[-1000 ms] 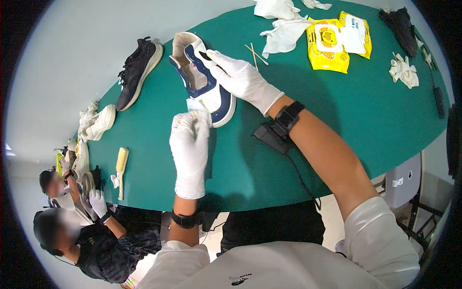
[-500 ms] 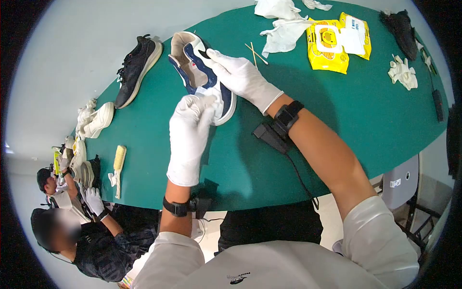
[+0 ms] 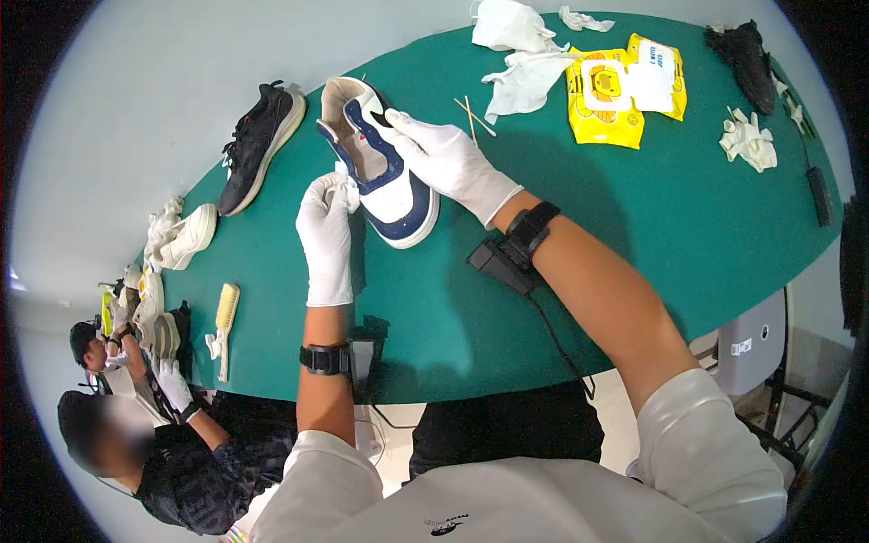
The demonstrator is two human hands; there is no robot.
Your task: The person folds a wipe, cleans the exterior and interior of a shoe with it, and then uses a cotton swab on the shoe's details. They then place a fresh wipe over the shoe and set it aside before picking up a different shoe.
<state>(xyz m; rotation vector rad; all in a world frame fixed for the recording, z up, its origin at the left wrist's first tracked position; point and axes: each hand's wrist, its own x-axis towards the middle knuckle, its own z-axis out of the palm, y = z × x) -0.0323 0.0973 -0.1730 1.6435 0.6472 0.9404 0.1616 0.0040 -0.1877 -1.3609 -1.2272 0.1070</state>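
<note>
A white and navy sneaker rests on the green table, toe pointing toward me and its opening facing up. My right hand, in a white glove, grips the sneaker's right side near the heel, thumb on the collar. Beside the shoe's left edge is my left hand, also gloved, its fingers closed on a bunched white wipe. The wipe meets the sneaker's side near the opening. My left fingertips are partly hidden by the wipe.
Cotton swabs, used wipes and a yellow wipes pack lie beyond my right hand. A black sneaker and a brush are on the left. Two people work at the left table end; a gloved hand shows there.
My left hand has moved left with the wipe, from across the sneaker's front to its left edge. The toe is now uncovered. My right hand keeps its hold.
</note>
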